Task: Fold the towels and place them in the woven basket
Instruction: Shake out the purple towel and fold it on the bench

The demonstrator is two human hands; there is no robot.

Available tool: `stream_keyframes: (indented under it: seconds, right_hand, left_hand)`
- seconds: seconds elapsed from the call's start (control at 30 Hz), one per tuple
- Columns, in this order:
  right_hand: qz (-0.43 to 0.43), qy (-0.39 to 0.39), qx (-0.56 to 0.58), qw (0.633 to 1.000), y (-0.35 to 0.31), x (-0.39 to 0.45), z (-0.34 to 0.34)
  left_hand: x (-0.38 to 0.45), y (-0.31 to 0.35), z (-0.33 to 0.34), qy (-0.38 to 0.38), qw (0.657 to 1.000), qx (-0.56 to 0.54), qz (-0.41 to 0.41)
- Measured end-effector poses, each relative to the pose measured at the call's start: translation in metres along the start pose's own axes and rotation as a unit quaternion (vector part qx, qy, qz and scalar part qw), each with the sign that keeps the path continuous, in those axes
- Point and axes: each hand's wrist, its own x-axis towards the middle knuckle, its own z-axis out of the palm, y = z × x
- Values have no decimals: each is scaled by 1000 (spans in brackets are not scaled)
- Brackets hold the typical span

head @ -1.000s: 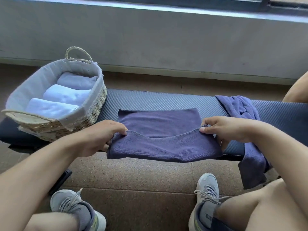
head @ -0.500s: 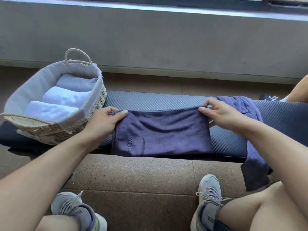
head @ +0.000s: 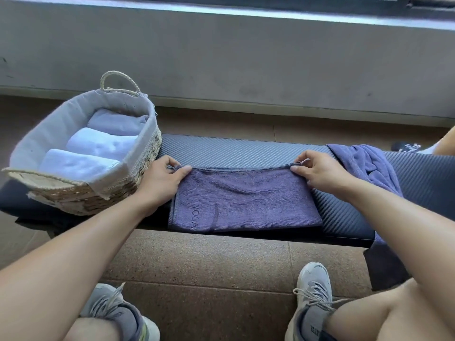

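A purple towel [head: 246, 203] marked YOGA lies folded in half on the dark mat [head: 246, 148]. My left hand [head: 165, 180] pinches its far left corner between thumb and fingers. At the far right corner my right hand [head: 320, 172] pinches the doubled edge. The woven basket [head: 145, 153] with a grey cloth lining stands at the left end of the mat. It holds three folded towels, two white ones [head: 81, 163] in front and a pale lilac one [head: 115, 124] behind. A second purple towel [head: 366, 163] lies crumpled at the right and hangs over the mat's front edge.
A grey wall [head: 221, 57] under a window ledge runs behind the mat. Brown tiled floor [head: 209, 262] lies in front, with my two grey shoes [head: 312, 289] on it. Another person's foot in a dark shoe [head: 406, 146] shows at the far right.
Both hands carried the towel's near edge up and away from me onto the far edge, folding it in half. The YOGA mark now faces up.
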Motion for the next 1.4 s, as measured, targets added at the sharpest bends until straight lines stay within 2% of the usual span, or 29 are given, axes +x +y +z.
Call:
stream_keyframes:
  seconds: [0.23,0.8,1.03,1.1,1.2,1.27,1.33,1.4]
  right_hand:
    - [6,-15,-33,999,-5,3,1]
    - [25,-15,-8,1000,-1,14,2]
    - [21,-19,-26,999,-3,11,1]
    - [14,-16,-70,997,-9,7,0]
    - [-65,58,-169,982,-25,-2,2]
    - [-156,69,-121,978,-45,-17,11]
    - [-254,45,-70,964,-67,-39,24]
    - [-314,28,-40,948,-85,-64,37]
  left_hand:
    - [7,-5,1,-2,1000,3,6]
    - [12,-2,4,20,1000,-8,15]
    - [11,-1,1,-18,998,-57,-14]
    - [5,4,-1,-28,996,-82,-14]
    - [-7,18,-5,-36,992,-123,1]
    - [-19,29,-8,-51,989,-140,20]
    - [-36,39,-8,-86,981,-172,29]
    - [-53,46,-8,-125,974,-186,32]
